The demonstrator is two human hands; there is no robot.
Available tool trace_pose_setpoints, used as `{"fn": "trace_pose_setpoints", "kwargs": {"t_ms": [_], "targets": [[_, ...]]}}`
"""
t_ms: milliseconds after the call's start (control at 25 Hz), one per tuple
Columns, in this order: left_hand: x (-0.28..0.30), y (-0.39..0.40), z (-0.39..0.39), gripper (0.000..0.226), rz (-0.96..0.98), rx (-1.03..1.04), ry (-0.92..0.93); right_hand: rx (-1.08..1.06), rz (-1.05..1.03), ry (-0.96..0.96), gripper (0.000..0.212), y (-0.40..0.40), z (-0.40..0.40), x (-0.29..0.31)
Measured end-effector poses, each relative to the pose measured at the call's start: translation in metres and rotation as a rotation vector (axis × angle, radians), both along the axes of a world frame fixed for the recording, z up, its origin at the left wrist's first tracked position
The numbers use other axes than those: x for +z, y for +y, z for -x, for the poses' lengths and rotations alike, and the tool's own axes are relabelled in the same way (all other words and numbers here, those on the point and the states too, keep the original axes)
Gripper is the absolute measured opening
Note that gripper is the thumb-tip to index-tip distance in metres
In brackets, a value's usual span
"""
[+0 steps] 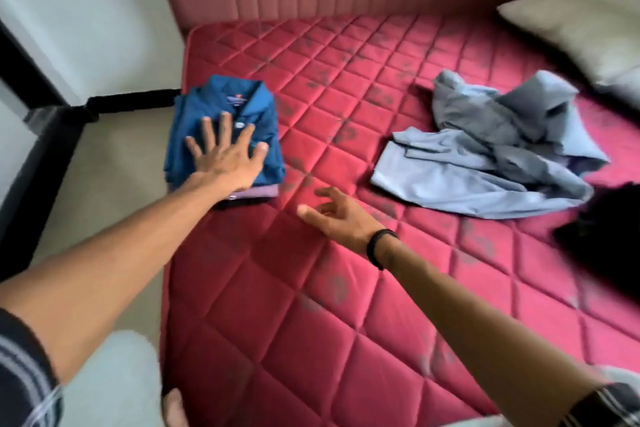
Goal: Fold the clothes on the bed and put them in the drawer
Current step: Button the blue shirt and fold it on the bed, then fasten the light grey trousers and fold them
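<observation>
Quilted red mattress, folded stack at its corner.
We lay our left hand flat, fingers splayed, on the folded blue shirt; our right hand hovers loosely curled, empty.

There is one folded blue shirt on top of a small stack, one crumpled grey garment, one black garment, one pillow, and two hands.
</observation>
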State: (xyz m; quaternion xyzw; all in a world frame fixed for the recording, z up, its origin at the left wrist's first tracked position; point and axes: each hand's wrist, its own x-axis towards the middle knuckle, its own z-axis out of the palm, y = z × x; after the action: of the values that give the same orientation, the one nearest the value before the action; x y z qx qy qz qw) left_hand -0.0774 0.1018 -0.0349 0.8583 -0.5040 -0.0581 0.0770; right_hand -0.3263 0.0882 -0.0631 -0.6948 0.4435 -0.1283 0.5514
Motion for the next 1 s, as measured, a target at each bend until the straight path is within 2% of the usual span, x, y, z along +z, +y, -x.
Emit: {"fn": "trace_pose_setpoints", "kwargs": {"t_ms": [120, 200, 320, 360, 440, 520, 640, 720, 800, 840, 880, 960, 1000], "targets": [[0.014, -0.003, 0.065, 0.056, 0.221, -0.037, -0.068, -0.045, 0.106, 0.180, 0.099, -0.008, 0.106, 0.009], [0.012, -0.002, 0.125, 0.054, 0.261, -0.231, 0.004, -0.126, 0.118, 0.242, 0.092, -0.012, 0.175, 0.016], [0.000, -0.009, 0.227, 0.069, 0.206, -0.539, 0.261, -0.293, 0.144, 0.316, 0.075, -0.014, 0.275, 0.025], [-0.006, -0.014, 0.261, 0.074, 0.145, -0.612, 0.306, -0.358, 0.147, 0.322, 0.074, -0.014, 0.304, 0.025], [-0.019, -0.026, 0.315, 0.092, 0.010, -0.704, 0.281, -0.479, 0.088, 0.282, 0.071, -0.014, 0.345, 0.021], [-0.030, -0.045, 0.352, 0.098, -0.082, -0.701, 0.192, -0.563, 0.040, 0.230, 0.068, -0.025, 0.371, 0.019], [-0.042, -0.076, 0.378, 0.080, -0.054, -0.650, 0.076, -0.671, 0.213, 0.242, 0.072, -0.075, 0.377, 0.016], [-0.041, -0.094, 0.382, 0.070, 0.013, -0.576, 0.092, -0.774, 0.296, 0.177, 0.085, -0.122, 0.367, 0.015], [-0.040, -0.117, 0.371, 0.058, 0.114, -0.487, 0.225, -0.833, 0.220, 0.198, 0.090, -0.160, 0.347, 0.007], [-0.036, -0.128, 0.361, 0.054, 0.158, -0.429, 0.358, -0.811, 0.206, 0.288, 0.080, -0.169, 0.334, 0.004], [-0.031, -0.138, 0.349, 0.051, 0.215, -0.367, 0.511, -0.740, 0.226, 0.418, 0.061, -0.170, 0.319, 0.001], [-0.024, -0.157, 0.328, 0.047, 0.331, -0.237, 0.714, -0.443, 0.290, 0.566, 0.023, -0.143, 0.285, -0.002], [-0.019, -0.164, 0.324, 0.046, 0.364, -0.207, 0.768, -0.242, 0.307, 0.549, 0.012, -0.120, 0.267, -0.003]]}}
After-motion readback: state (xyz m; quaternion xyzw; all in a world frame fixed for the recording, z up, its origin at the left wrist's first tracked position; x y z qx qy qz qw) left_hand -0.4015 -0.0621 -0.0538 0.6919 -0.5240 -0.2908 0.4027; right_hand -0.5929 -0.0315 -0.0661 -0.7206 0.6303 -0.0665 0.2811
